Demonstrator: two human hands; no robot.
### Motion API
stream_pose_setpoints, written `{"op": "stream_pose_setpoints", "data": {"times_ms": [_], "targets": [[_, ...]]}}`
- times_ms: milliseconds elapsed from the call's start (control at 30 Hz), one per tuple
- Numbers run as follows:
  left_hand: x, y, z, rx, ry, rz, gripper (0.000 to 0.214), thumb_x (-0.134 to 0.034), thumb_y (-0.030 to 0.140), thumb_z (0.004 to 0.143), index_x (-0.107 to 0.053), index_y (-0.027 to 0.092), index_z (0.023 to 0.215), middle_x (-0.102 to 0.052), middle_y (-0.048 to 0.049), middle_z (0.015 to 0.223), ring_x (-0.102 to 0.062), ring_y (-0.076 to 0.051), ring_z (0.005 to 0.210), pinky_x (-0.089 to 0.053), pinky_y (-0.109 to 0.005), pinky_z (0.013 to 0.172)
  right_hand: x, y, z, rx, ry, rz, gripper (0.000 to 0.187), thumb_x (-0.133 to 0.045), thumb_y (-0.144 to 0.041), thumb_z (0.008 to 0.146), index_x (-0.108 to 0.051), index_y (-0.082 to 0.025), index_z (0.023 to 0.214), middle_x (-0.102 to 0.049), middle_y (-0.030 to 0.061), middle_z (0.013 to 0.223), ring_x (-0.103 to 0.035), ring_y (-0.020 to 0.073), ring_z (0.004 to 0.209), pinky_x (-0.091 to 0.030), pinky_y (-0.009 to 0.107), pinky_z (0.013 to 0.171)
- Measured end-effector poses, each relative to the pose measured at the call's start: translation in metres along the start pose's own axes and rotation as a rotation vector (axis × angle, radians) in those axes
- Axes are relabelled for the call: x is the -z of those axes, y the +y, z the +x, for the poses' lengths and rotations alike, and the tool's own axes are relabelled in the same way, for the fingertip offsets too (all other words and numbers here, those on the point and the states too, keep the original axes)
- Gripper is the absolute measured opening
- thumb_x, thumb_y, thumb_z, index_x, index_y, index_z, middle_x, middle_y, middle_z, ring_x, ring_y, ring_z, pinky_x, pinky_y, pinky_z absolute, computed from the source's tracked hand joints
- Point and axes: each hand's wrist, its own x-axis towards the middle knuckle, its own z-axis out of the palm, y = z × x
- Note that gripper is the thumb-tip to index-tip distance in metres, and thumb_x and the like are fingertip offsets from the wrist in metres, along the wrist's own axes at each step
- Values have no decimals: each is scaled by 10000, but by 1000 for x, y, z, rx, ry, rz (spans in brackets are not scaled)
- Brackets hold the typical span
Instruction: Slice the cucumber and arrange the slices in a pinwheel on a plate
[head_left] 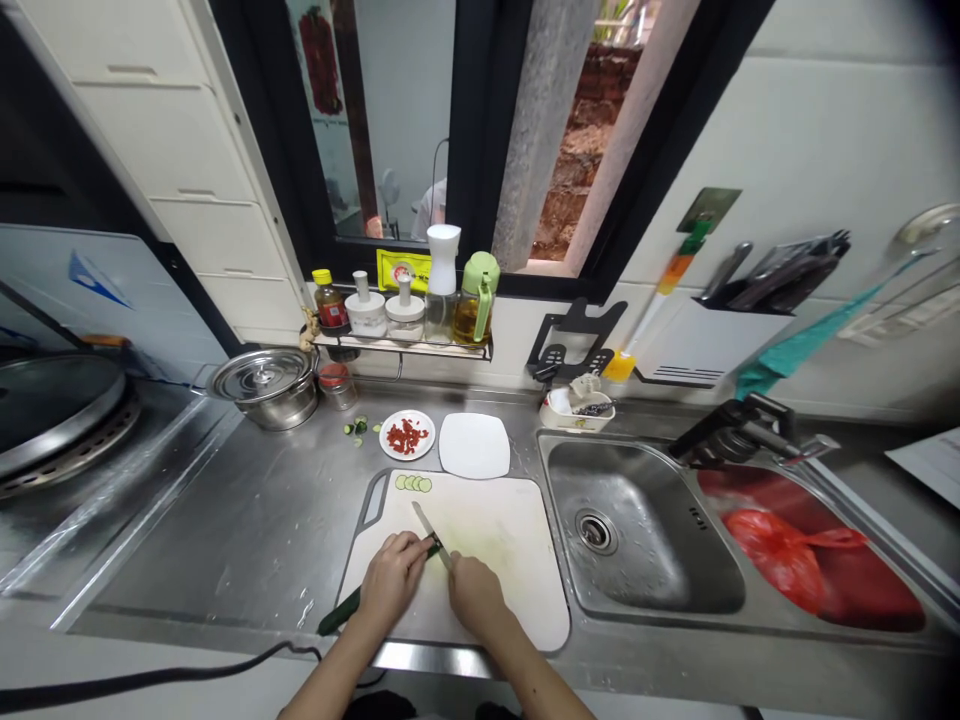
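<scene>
A white cutting board [517, 560] with a grey handle lies on the steel counter before me. My left hand [391, 578] is closed over a dark green cucumber [341, 610], whose uncut end sticks out to the lower left. In my right hand [476, 590] is a kitchen knife [425, 521], its blade pointing to the upper left and lying against the cucumber's cut end. Several pale cucumber slices [413, 483] rest in a row at the board's upper left. Beyond the board stand a plate of chopped red pieces [406, 436] and a white square plate [474, 446].
Cucumber scraps [360, 427] lie by a lidded steel pot [274, 390] at the left. A rack of seasoning bottles [405, 346] hangs under the window. To the right is a double sink [645, 600]; a red plastic bag [780, 550] sits in its far basin.
</scene>
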Motion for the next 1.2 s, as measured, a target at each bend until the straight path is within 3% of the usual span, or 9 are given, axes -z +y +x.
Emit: {"op": "stream_pose_setpoints", "data": {"times_ms": [267,700,1033,1200], "targets": [[0,0,0,1,1,-13,295,-459,247,942,-691,273,1122,-666,-50,952,-608,-182,887,-512,-318,805,-4,-6,9,-5,41,18,340,-316,-132,947,-603,-142,1128,-706,150,984,-682,244,963,-501,316,774],[0,2,-1,27,7,-7,294,-465,228,933,-695,262,1113,-667,-47,954,-605,-184,897,-510,-311,794,-10,6,-16,-54,0,3,322,-338,-122,928,-612,-143,1096,-708,152,975,-681,268,952,-490,328,758],[2,3,-1,22,-3,0,303,-460,244,932,-701,281,1113,-665,-46,955,-600,-180,903,-503,-314,819,2,-10,8,-12,17,33,331,-332,-128,931,-597,-138,1129,-702,145,1006,-671,239,971,-479,313,764],[4,3,-1,28,2,-6,296,-476,243,923,-711,288,1098,-665,-42,944,-600,-175,890,-504,-308,803,0,-11,6,-18,31,40,329,-330,-135,941,-594,-134,1137,-698,149,1005,-668,237,970,-473,311,765]]}}
